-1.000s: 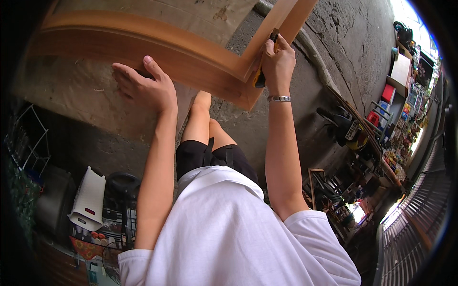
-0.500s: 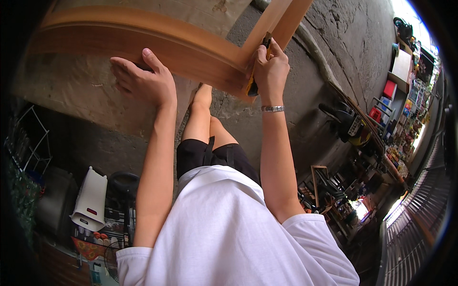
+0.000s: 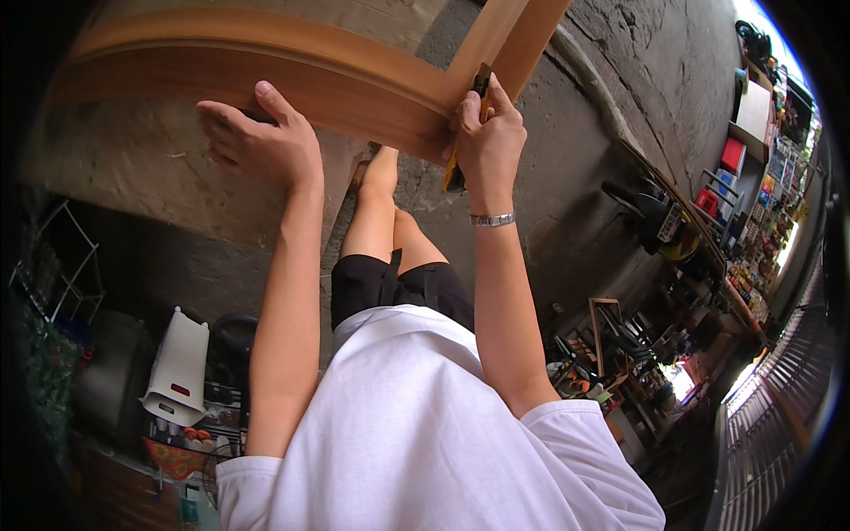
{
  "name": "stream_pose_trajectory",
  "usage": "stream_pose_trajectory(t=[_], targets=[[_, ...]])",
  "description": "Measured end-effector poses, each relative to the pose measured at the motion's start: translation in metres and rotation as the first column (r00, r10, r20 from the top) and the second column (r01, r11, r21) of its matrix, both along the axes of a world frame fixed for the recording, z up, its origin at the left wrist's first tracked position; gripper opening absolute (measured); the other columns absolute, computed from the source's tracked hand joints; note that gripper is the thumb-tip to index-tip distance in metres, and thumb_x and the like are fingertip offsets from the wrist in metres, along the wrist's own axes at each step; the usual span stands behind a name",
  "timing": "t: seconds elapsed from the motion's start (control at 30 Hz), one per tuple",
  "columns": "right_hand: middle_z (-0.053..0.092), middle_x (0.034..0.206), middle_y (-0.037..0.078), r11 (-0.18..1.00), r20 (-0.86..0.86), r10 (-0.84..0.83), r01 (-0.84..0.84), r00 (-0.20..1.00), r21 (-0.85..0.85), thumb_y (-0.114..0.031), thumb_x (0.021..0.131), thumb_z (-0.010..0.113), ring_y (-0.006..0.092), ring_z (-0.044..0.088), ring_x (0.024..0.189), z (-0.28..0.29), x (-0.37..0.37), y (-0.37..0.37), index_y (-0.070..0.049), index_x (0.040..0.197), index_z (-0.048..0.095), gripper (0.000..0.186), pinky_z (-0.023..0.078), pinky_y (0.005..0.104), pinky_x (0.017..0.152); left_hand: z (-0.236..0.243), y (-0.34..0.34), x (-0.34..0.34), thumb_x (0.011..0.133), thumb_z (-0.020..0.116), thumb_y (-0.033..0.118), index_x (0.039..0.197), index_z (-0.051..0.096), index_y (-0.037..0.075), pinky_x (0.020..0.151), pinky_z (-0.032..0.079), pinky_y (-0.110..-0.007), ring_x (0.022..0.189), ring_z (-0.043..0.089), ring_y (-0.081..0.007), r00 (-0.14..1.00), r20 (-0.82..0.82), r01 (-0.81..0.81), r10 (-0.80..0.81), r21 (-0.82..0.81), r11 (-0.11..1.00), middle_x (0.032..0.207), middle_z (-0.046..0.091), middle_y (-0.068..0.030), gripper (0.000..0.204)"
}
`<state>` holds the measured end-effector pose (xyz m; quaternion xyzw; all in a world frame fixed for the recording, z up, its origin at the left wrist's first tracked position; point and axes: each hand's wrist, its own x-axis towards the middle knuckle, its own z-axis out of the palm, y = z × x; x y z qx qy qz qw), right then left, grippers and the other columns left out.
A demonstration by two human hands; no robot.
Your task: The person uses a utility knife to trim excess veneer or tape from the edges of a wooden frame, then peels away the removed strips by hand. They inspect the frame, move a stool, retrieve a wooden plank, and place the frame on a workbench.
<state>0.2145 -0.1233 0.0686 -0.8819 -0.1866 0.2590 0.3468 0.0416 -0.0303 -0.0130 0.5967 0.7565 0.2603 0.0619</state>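
Observation:
A wooden frame [image 3: 266, 69] with a stepped inner edge spans the upper picture, its corner at the right, over a dull brown board [image 3: 150, 177]. My left hand [image 3: 266, 137] is against the frame's near edge, fingers apart and slightly bent, thumb raised; a dark patch under the thumb is too unclear to name. My right hand [image 3: 489, 146] grips a yellow-and-black utility knife [image 3: 453, 175] beside the frame's corner, fingers wrapped round it. My bare legs show below the frame.
Cracked concrete [image 3: 633, 62] with a long pale pole [image 3: 598, 93] lies at the upper right. A scooter [image 3: 660, 226], cluttered shelves [image 3: 766, 212] and a red box [image 3: 731, 155] line the right. At lower left are a white basket [image 3: 175, 367] and a wire rack [image 3: 62, 257].
My right hand with the knife has moved leftward and down along the frame's corner. The frame's corner has shifted left and up. My left hand has shifted slightly left and up.

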Motion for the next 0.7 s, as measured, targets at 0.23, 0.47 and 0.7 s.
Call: stream_pose_trajectory(t=[0.23,0.47,0.7], targets=[[0.064,0.064,0.005,1.0,0.086,0.015,-0.014,0.996,-0.004,-0.015,0.1,0.058,0.0104,0.06,0.049,-0.004,-0.014,-0.009,-0.003,0.141,0.057,0.042,0.052,0.031,0.042,0.0,0.0,-0.002,0.102,0.044,0.058,0.156,0.025,-0.007,0.119,0.019,-0.059,0.145,0.034,-0.0408,1.0,-0.006,0.014,-0.014,-0.009,1.0,0.155,0.036,-0.0292,0.086],[0.064,0.059,0.019,0.999,0.014,-0.024,0.024,1.0,0.025,-0.015,0.098,0.059,0.0255,0.065,0.047,-0.003,-0.027,-0.02,0.004,0.136,0.058,0.042,0.052,0.0371,0.048,0.0,0.001,-0.002,0.102,0.044,0.056,0.154,0.026,-0.009,0.119,0.019,-0.059,0.144,0.036,-0.0403,1.0,-0.01,0.023,-0.022,0.01,1.0,0.153,0.038,-0.0297,0.086],[0.061,0.058,0.02,1.0,0.061,0.001,0.0,0.998,-0.007,-0.015,0.098,0.061,0.0255,0.063,0.047,-0.007,-0.035,-0.031,0.003,0.136,0.058,0.043,0.05,0.0376,0.049,0.0,0.001,-0.003,0.102,0.045,0.056,0.154,0.026,-0.011,0.119,0.019,-0.059,0.143,0.037,-0.0402,0.999,-0.02,0.03,-0.03,0.014,0.999,0.152,0.04,-0.03,0.086]])
